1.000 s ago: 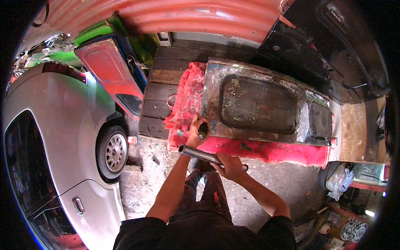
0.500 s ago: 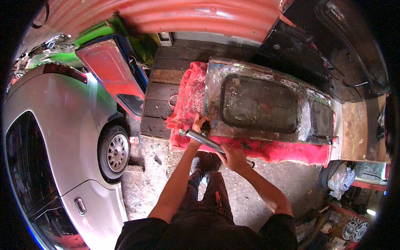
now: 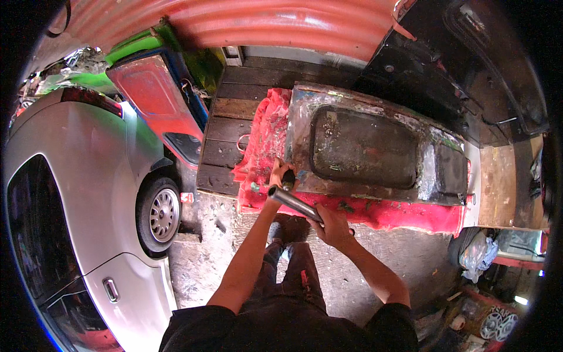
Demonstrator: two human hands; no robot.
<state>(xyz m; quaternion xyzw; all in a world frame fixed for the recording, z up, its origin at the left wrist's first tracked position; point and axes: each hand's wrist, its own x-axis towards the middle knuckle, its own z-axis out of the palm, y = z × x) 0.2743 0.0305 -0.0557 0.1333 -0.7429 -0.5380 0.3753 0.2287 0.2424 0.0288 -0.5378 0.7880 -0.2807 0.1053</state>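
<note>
In my right hand (image 3: 333, 226) is a grey metal pipe (image 3: 293, 203), gripped near its lower right end. Its open end slants up to the left, passing over my left wrist. My left hand (image 3: 278, 175) is closed around a dark, rounded tool handle (image 3: 288, 178); the tool's working end cannot be made out. Just right of that hand lies a worn metal vehicle panel (image 3: 302, 141), with a dark recessed area and patches of stripped paint. Beneath it spreads a red cloth (image 3: 264, 141) strewn with flakes.
The panel and cloth rest on a dark plank table (image 3: 226, 123). A silver car (image 3: 97, 193) stands at the left, near a leaning red panel (image 3: 141, 88). A large black panel (image 3: 422, 76) stands at the far right. Plastic bags (image 3: 478, 258) lie at the right.
The pipe's open end has shifted slightly right and down, and the pipe has tilted a little. My left hand stays at the panel's corner with the dark handle.
</note>
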